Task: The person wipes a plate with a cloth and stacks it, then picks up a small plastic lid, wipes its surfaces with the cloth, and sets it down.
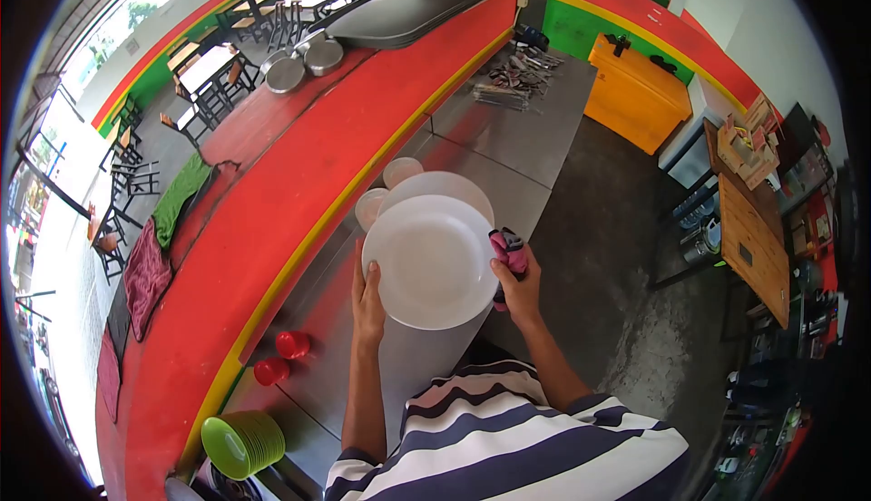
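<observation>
While gripped at its rim by the left hand, one round white plate is pinched, with a pink cloth, by the right hand.

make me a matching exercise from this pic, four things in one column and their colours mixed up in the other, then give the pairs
Things:
1. plate held by the left hand
2. cloth in the right hand
3. two cups on the lower counter
4. stack of dishes at bottom left

Colours:
a. red
b. green
c. white
d. pink

Pairs: 1-c, 2-d, 3-a, 4-b
</observation>
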Available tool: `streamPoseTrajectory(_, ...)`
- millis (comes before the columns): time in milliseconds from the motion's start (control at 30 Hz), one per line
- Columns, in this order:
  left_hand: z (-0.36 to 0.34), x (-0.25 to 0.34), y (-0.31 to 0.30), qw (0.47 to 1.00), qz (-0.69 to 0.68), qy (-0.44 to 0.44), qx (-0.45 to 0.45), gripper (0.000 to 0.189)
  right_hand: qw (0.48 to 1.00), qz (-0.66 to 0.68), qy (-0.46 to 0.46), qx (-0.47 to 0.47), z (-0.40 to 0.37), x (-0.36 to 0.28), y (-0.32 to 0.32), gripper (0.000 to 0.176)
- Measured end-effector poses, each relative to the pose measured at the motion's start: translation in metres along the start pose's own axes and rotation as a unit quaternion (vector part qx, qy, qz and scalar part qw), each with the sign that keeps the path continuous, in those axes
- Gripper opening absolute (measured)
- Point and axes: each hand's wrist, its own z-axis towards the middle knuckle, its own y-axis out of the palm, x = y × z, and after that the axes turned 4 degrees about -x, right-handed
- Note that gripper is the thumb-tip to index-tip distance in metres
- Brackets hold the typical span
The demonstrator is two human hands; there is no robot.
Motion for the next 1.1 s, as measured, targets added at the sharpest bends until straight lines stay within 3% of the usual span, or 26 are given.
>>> streamPoseTrajectory(67, 0.027, -0.008, 0.008, 1.0, 0.011, -0.013, -0.009, 0.069, 0.999, 0.013, -0.036, 0.009, 0.025, 0.008, 0.001, 0.029)
streamPoseTrajectory(267, 0.064, -0.027, 0.024, 0.998, 0.02, -0.052, -0.001, 0.071, 1.0, -0.011, -0.002, 0.001, 0.066, 0.02, -0.007, 0.036)
streamPoseTrajectory(367, 0.074, -0.055, 0.031, 0.992, 0.089, -0.025, 0.089, 0.068, 1.0, 0.015, -0.005, -0.01, 0.088, 0.032, -0.007, 0.038)
streamPoseTrajectory(533, 0.075, -0.083, 0.033, 0.991, -0.007, -0.045, 0.127, 0.064, 0.998, -0.015, 0.012, -0.062, 0.114, 0.041, -0.011, 0.038)
streamPoseTrajectory(667, 0.078, -0.074, 0.048, 0.988, -0.051, -0.011, 0.144, 0.061, 0.996, 0.013, 0.017, -0.083, 0.131, 0.048, -0.015, 0.033)
streamPoseTrajectory(733, 0.074, -0.084, 0.046, 0.981, -0.134, 0.056, 0.129, 0.061, 0.996, 0.049, 0.016, -0.068, 0.136, 0.062, -0.015, 0.029)
streamPoseTrajectory(767, 0.075, -0.091, 0.044, 0.973, -0.174, 0.094, 0.122, 0.062, 0.994, 0.077, 0.056, -0.047, 0.143, 0.072, -0.014, 0.028)
streamPoseTrajectory(867, 0.064, -0.119, 0.039, 0.914, -0.369, -0.015, 0.169, 0.063, 0.975, 0.121, 0.185, -0.002, 0.16, 0.121, -0.021, 0.027)
streamPoseTrajectory(967, 0.062, -0.164, 0.042, 0.959, -0.238, -0.023, 0.15, 0.064, 0.952, 0.086, 0.289, -0.056, 0.175, 0.173, -0.03, 0.033)
streamPoseTrajectory(1100, 0.049, -0.221, 0.042, 0.947, -0.32, -0.024, 0.015, 0.059, 0.894, 0.102, 0.413, -0.139, 0.182, 0.176, -0.035, 0.042)
